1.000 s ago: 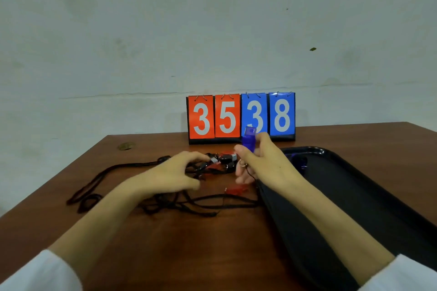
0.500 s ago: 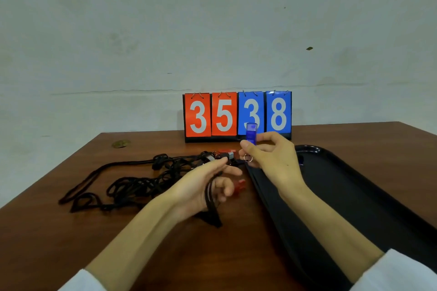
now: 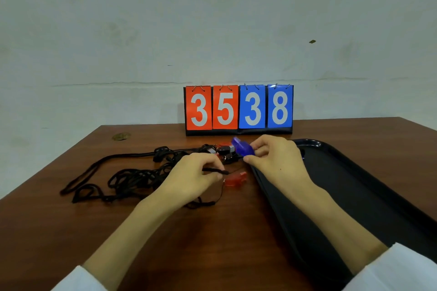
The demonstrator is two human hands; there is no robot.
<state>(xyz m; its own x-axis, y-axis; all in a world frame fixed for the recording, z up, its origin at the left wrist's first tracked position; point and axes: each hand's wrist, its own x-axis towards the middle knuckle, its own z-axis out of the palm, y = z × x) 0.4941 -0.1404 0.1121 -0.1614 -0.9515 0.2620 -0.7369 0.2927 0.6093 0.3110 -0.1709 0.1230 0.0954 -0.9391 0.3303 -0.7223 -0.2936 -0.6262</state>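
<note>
Blue whistle [image 3: 242,147] pinched in right grip [image 3: 276,160], left grip [image 3: 191,172] pinching black cord [image 3: 214,170]; tangle [image 3: 137,177] could snag and drag red whistle [image 3: 235,178].

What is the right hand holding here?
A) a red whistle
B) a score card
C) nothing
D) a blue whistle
D: the right hand pinches the blue whistle, while the red whistle lies on the table and the left hand pinches a cord.
</note>
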